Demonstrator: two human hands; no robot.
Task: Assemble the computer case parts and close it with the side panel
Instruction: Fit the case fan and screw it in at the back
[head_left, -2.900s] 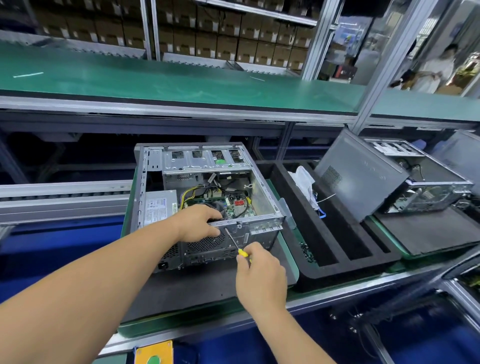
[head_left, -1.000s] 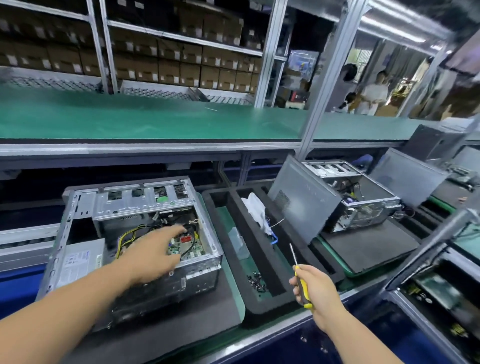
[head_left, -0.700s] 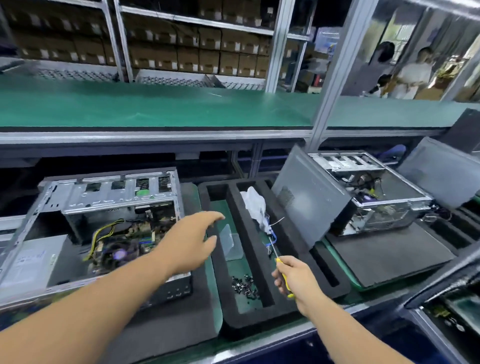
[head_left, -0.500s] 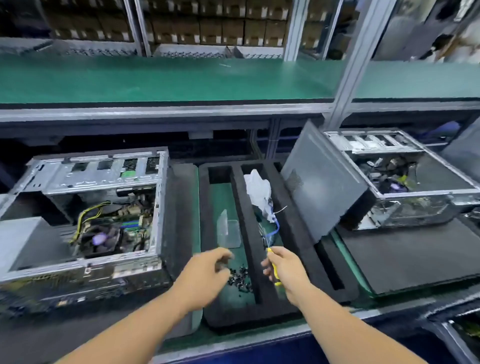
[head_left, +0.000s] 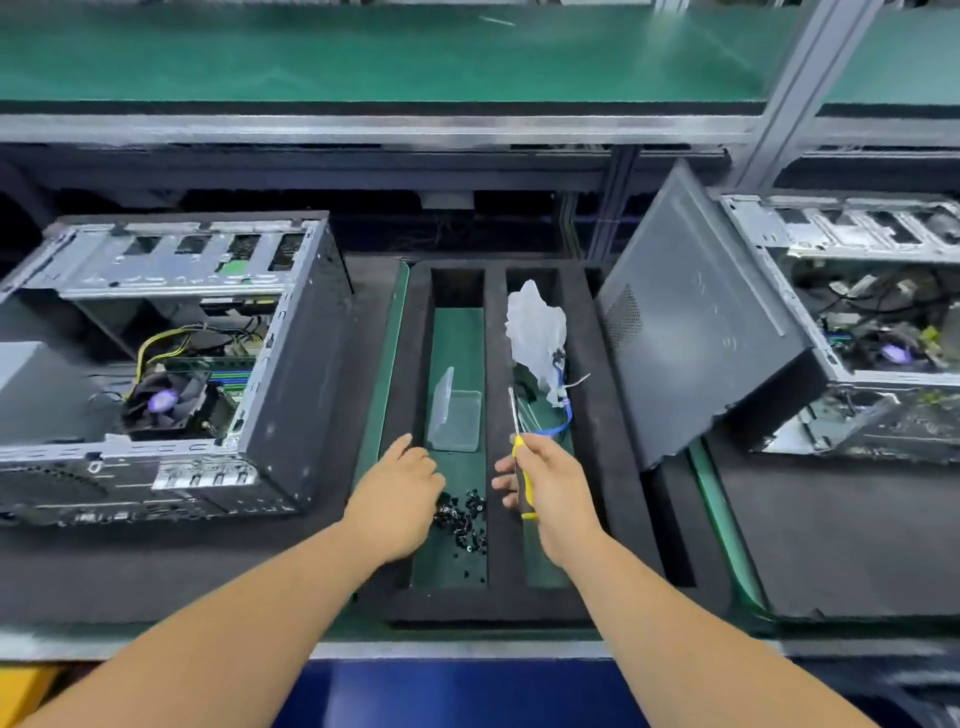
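Observation:
An open computer case (head_left: 171, 364) lies on its side at the left, its fan and cables showing. A black foam tray (head_left: 498, 332) sits in the middle, with a pile of small black screws (head_left: 465, 519) in its left slot. My left hand (head_left: 400, 493) reaches down into the screws; its fingertips are hidden, so I cannot tell whether they pinch one. My right hand (head_left: 545, 488) grips a yellow-handled screwdriver (head_left: 519, 457), shaft pointing up. A dark grey side panel (head_left: 691, 322) leans against a second open case (head_left: 872, 322) at the right.
A clear plastic box (head_left: 457, 415) lies in the tray's left slot. A white plastic bag (head_left: 537, 332) with a blue cable sits in the right slot. A green shelf (head_left: 363, 52) runs above. Black mats lie under both cases.
My left hand left the open case and came down on the screws in the tray. My right hand carried the screwdriver over the tray. The view swung right and down.

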